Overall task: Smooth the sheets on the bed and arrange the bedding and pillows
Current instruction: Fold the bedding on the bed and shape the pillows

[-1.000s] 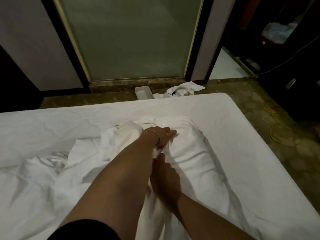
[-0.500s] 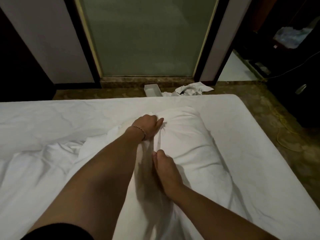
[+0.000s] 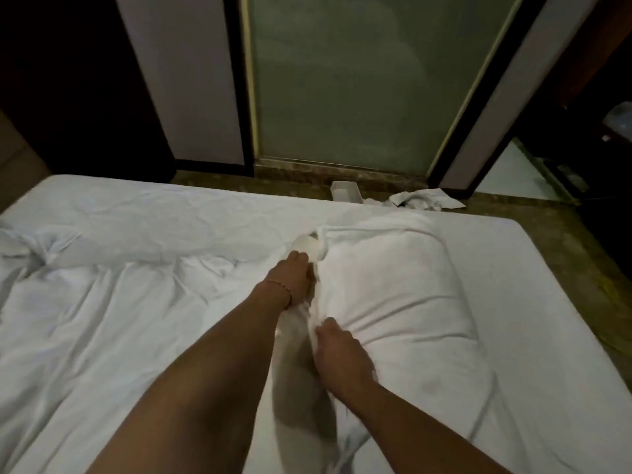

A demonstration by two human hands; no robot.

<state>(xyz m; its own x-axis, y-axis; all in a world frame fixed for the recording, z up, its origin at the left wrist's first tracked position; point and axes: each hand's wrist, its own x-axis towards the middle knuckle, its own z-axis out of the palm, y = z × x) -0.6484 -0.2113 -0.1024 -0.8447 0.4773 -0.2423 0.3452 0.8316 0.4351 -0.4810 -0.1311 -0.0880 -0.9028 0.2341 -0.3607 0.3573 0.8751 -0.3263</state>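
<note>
Here both hands (image 3: 301, 278) (image 3: 337, 354) seemingly grip the white pillowcase (image 3: 393, 302) on the bed (image 3: 513, 268)

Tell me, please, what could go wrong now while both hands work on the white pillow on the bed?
1. The left hand and right hand grip only the loose cloth edge of the plump white pillow; pulling may bunch the case rather than seat it.
2. The wrinkled white bed sheet beside it may crease more if the pillow drags.
3. The crumpled white cloth on the floor and small white box could trip the person.
</note>
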